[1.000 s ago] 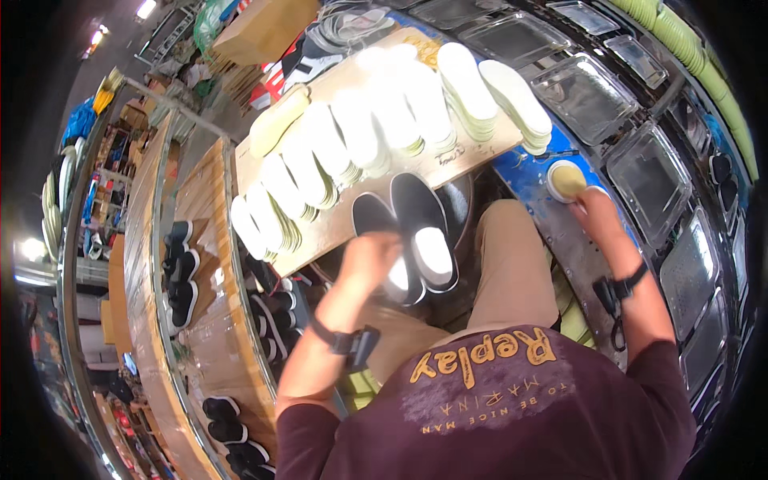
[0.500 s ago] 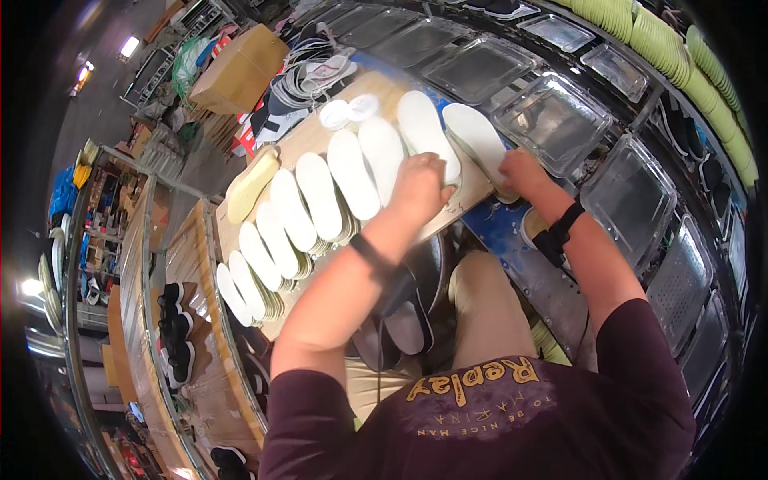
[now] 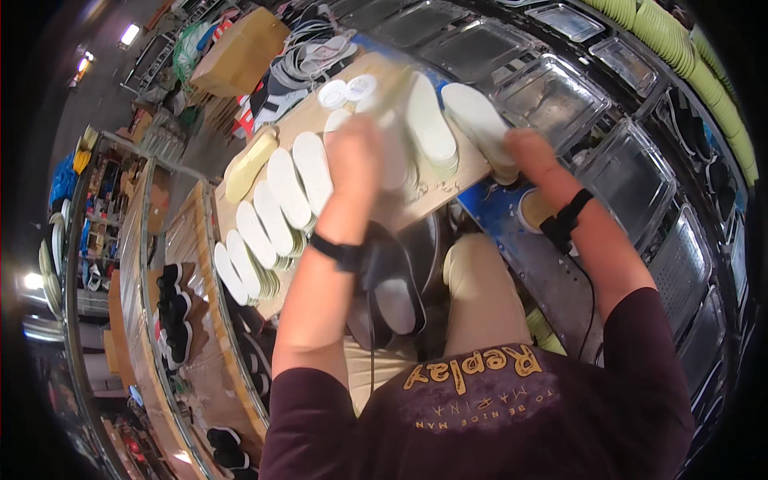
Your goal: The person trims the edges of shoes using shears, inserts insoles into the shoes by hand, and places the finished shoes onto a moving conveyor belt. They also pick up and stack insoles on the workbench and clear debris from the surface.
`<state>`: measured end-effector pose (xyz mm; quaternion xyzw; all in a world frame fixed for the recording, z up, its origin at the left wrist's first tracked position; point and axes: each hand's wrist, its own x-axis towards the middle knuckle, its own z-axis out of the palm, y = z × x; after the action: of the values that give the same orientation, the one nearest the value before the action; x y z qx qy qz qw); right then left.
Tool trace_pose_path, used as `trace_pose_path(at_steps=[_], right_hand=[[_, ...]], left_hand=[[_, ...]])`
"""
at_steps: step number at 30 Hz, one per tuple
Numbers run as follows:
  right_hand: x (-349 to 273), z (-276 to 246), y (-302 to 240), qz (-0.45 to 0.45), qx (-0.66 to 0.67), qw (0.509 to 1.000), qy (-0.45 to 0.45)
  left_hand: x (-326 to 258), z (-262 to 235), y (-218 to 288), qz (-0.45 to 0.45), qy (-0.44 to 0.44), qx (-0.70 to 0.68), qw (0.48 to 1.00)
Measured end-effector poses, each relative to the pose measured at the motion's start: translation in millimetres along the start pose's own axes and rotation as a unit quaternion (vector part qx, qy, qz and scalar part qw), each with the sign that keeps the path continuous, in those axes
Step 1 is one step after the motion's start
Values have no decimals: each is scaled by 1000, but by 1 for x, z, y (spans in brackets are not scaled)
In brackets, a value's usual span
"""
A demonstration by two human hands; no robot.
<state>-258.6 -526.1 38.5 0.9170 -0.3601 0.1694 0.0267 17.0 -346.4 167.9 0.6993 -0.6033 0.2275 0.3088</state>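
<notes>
White shoe insoles point(image 3: 290, 188) stand in several leaning stacks along a wooden board point(image 3: 428, 198). My left hand point(image 3: 356, 154) is over the middle stacks, smeared by motion, so its fingers cannot be read. Beside it a pale insole shape point(image 3: 390, 100) is blurred too; whether the hand holds it cannot be told. To the right stands a stack of white insoles point(image 3: 432, 120). At the lower end of the rightmost insole stack point(image 3: 474, 112), my right hand point(image 3: 530, 154) has its fingers curled against the edge; what they grip is hidden.
A yellowish insole point(image 3: 252, 168) lies at the board's left, and two white discs point(image 3: 346, 91) at its far edge. Clear plastic trays point(image 3: 552, 100) line the right side. Dark shoes point(image 3: 396, 304) are below the board. A cardboard box point(image 3: 240, 52) sits at the far left.
My left hand has moved left from the stack second from the right to the middle stacks. My right hand has shifted slightly up and stays by the rightmost stack.
</notes>
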Motion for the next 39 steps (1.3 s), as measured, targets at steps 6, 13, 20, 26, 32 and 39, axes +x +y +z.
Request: trace_pose_path(at_steps=[6,13,20,26,32,39], right_hand=[[-57,-146,-47,12,238,937,256],[-148,-210,-130,62,555,826,75],[-171,-185,-209,87,489,867,-42],[-176,-231,-263,-140,357,923,20],[-172,-209,-247,-57,355,933,28],[-199,-177,-290,-337,326,883,-30]], left_hand=[[-93,-188,-26,-187,86,-158,966],[-220,-336,0,-387,174,-260,867],[-275,-304,39,-477,27,-343,809],[-274,-271,78,-155,-175,-241,942],[-300,-237,62,-22,-325,-50,944],[-283,-210,69,-39,-288,9,957]])
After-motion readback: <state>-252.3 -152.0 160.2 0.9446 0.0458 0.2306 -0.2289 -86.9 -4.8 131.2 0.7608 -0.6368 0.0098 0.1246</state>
